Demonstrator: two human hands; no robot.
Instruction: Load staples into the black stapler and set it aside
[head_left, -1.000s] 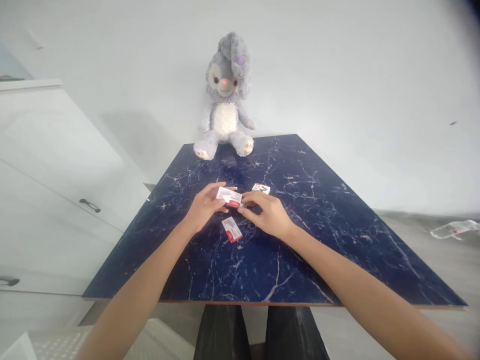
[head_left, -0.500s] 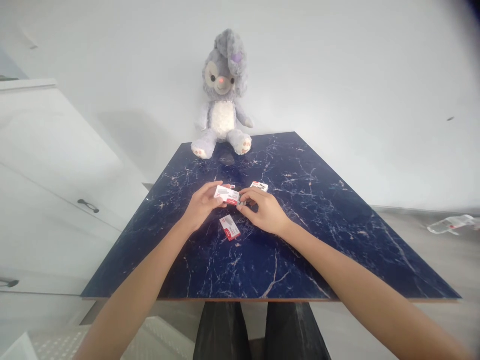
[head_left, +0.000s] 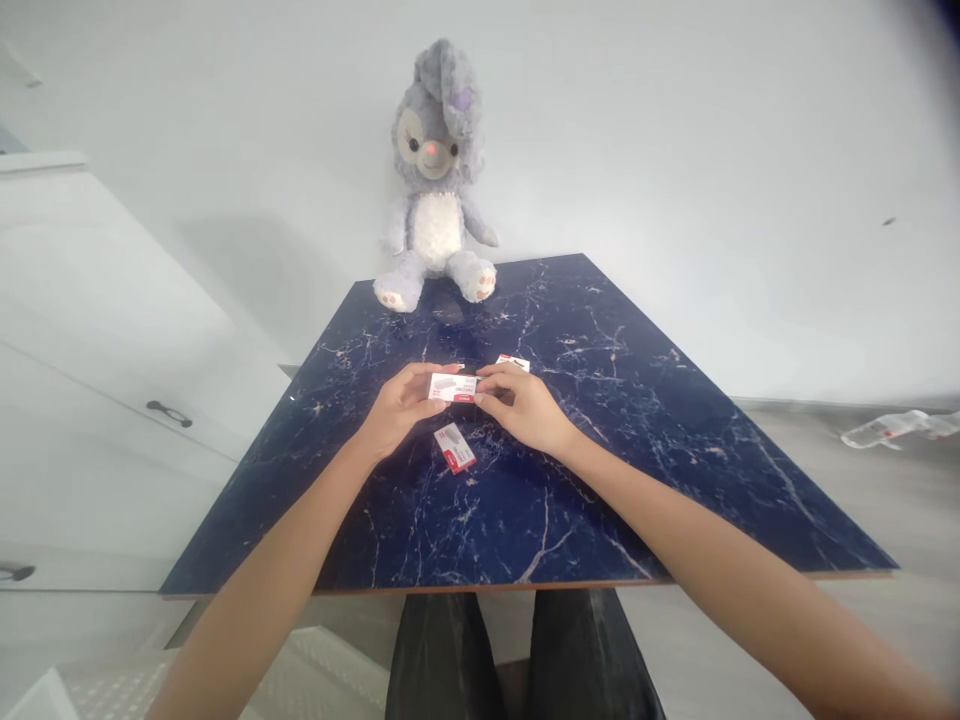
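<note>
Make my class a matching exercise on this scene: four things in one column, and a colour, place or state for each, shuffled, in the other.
Things
1. Held box
2. Toy
3. Table
4. Cabinet

Colours, places, states
A. Dark blue with pale veins
B. Sitting upright
C. At the left edge of the view
D. White and red

Right pairs
1-D, 2-B, 3-A, 4-C

No lettering could be read: the print on the held white-and-red rectangular box (head_left: 452,388) and the white-and-red flat box (head_left: 455,448) lying nearer was too small.
</note>
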